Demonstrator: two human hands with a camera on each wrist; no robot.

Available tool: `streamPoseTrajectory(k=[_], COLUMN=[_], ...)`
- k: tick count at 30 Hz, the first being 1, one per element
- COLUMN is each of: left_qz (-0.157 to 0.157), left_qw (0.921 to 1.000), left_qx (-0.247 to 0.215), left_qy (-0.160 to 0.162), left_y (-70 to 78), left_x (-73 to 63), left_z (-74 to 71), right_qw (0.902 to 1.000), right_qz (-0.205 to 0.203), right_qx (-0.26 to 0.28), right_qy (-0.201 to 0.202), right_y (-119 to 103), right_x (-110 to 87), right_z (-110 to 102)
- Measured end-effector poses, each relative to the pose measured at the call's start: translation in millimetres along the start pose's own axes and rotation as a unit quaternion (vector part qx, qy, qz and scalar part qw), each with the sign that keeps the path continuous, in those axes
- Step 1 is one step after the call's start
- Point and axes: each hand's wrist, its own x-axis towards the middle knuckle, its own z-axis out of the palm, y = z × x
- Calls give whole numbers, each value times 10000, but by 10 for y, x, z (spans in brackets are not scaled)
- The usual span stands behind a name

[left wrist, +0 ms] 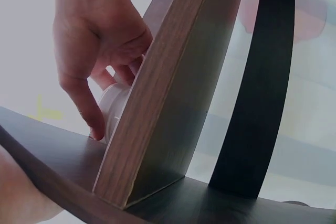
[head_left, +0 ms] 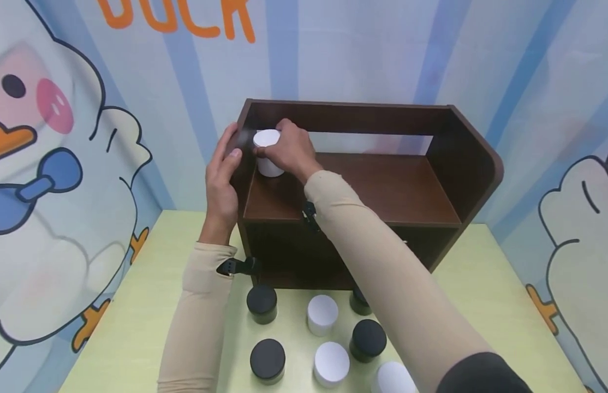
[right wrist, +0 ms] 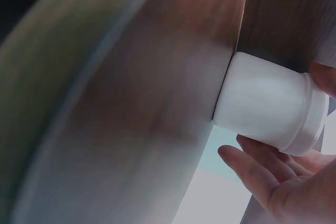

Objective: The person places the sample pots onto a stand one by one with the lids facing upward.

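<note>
A white lidded jar (head_left: 269, 167) stands upright on the upper board of a dark brown wooden shelf (head_left: 377, 185), close to the left side panel. My right hand (head_left: 295, 150) grips it around the lid, thumb on one side and fingers on the other. In the right wrist view, the jar (right wrist: 262, 103) has its base at the board, with fingers alongside. My left hand (head_left: 221, 180) rests along the outside of the left panel, fingers extended up and thumb near the front edge. The left wrist view shows the panel (left wrist: 152, 103) partly hiding the jar.
In front of the shelf, several black-lidded jars (head_left: 267, 360) and white jars (head_left: 331, 364) stand on the pale yellow-green table (head_left: 132, 305). My right forearm passes over some of them. A printed curtain (head_left: 363, 49) with cartoon ducks hangs behind and at both sides.
</note>
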Motion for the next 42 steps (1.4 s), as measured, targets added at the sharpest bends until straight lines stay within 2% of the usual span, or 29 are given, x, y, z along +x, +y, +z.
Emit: streamPoseTrajectory(k=[14, 23, 29, 34, 38, 42], left_qz=[75, 131, 149, 136, 142, 108], left_qw=[9999, 9998, 9996, 9994, 9993, 9993], left_qx=[102, 105, 199, 279, 286, 294], left_qy=[76, 80, 103, 179, 215, 188], left_y=[4, 21, 21, 16, 21, 23], left_x=[-16, 0, 16, 12, 27, 60], left_z=[-16, 10, 0, -2, -11, -15], right_qw=[9999, 9996, 9987, 9975, 9933, 9835], right_qz=[-92, -174, -147, -59, -144, -522], right_qx=[-91, -35, -262, -315, -318, -569], right_qy=[-115, -232, -404, -633, -1101, -1636], right_y=[16, 47, 88, 143, 193, 264], right_x=[55, 14, -47, -157, -282, -423], right_z=[58, -69, -252, -489, -709, -929])
